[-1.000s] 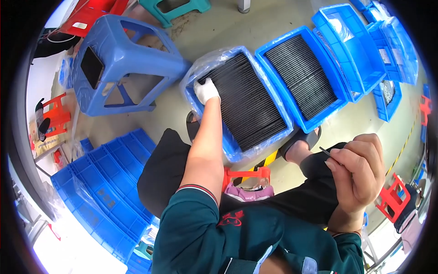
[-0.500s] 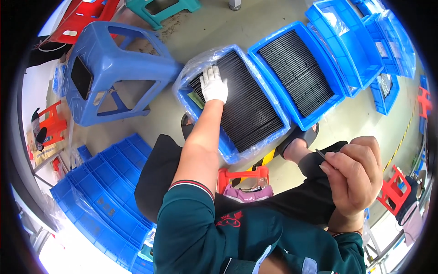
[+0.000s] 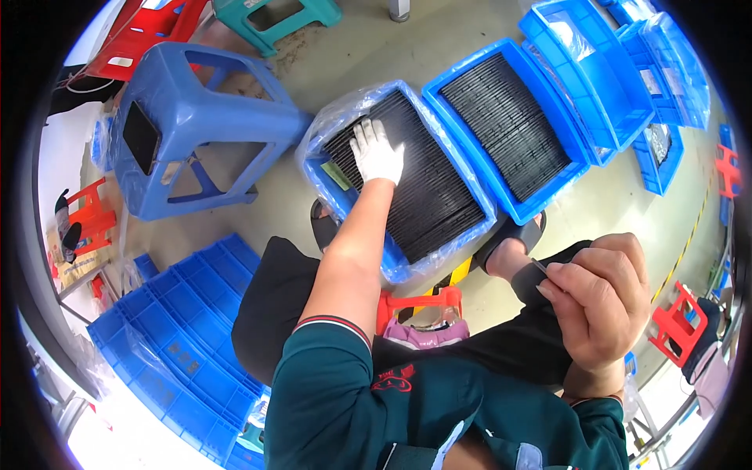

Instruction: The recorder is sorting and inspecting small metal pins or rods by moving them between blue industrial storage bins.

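My left hand [image 3: 377,153], in a white glove, lies flat with its fingers spread over rows of thin black strips [image 3: 431,184]. These fill a blue bin [image 3: 317,172] lined with clear plastic, where a small green piece [image 3: 336,175] sits by the left wall. Off to the right, my bare right hand [image 3: 603,301] is closed in a pinch, held up above my knee. From its fingertips sticks a thin grey pointed tool [image 3: 539,266]; its other end is hidden in the hand.
A second blue bin [image 3: 576,178] with black strips adjoins on the right, then stacked blue bins [image 3: 599,78]. A blue stool [image 3: 204,102] bearing a dark phone [image 3: 141,137] stands at left, above blue crates [image 3: 180,329]. A red stool [image 3: 423,301] is between my legs.
My left hand has shifted a little to the right over the strips, its fingers wider apart. The right hand has drifted slightly left, still pinching the thin tool.
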Demonstrator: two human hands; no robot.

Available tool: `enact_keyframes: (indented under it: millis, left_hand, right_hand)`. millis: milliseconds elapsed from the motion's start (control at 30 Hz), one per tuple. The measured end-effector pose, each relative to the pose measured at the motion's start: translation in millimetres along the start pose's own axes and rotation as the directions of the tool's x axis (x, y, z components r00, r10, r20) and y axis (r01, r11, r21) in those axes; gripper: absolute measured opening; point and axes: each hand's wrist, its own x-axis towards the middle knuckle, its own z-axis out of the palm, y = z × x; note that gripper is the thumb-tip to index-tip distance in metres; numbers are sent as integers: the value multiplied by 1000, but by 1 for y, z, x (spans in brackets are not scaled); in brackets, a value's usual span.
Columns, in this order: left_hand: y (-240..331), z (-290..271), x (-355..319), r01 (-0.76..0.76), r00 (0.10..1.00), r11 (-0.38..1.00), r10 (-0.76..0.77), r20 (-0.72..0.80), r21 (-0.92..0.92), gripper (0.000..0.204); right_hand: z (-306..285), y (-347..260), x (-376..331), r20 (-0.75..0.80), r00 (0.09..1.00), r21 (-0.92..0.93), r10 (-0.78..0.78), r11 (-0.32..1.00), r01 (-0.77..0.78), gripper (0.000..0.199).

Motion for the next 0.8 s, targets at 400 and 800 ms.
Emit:
enact_keyframes:
  millis: [400,800]
  left_hand:
    - [6,-10,8,84,992,995,-89,91,61,82]
    - [4,-4,16,62,992,996,-68,102,59,89]
  right_hand:
    - [1,0,-3,6,1000,24,-24,999,24,23]
    - [0,1,-1,13,1000,-28,-8,1000,9,22]
